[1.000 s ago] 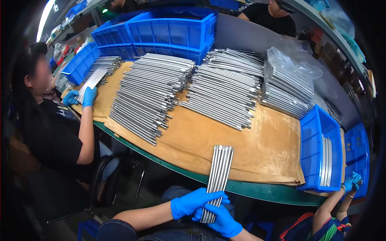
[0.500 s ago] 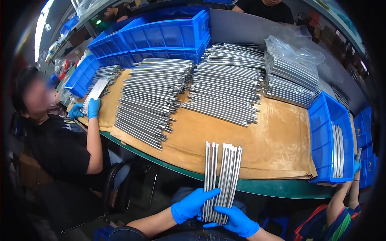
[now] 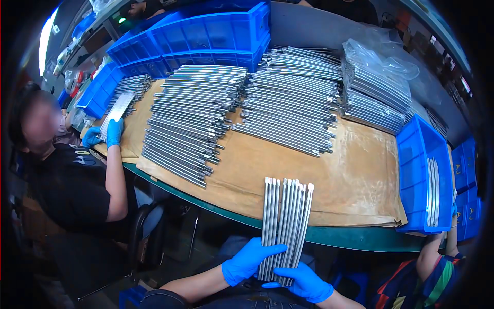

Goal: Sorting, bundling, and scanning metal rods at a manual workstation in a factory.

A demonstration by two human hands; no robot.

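Observation:
A fanned bundle of slim silvery metal rods (image 3: 286, 221) stands nearly upright over the table's front edge, held between my two hands. My left hand (image 3: 249, 260), in a blue glove, grips the bundle from the left with its thumb laid across the front. Lower down on the right, my right hand (image 3: 303, 283), gloved alike, closes round the bottom part of the rods with its thumb across them. The fingers behind the bundle are mostly hidden. Paler, stepped ends show at the top of the rods, and a narrow gap parts the left few from the others.
Brown paper (image 3: 360, 170) covers the table. Rod piles lie at the middle left (image 3: 190, 123) and centre (image 3: 288, 108); bagged rods (image 3: 378, 77) lie behind. Blue bins stand at back (image 3: 206, 38) and right (image 3: 409, 170). A co-worker's gloved hand (image 3: 114, 133) holds rods at left; another person's arm (image 3: 431, 252) is at right.
The gap within my bundle has narrowed as the rods come closer together. The table and piles sit slightly higher in view. Both my hands keep their hold.

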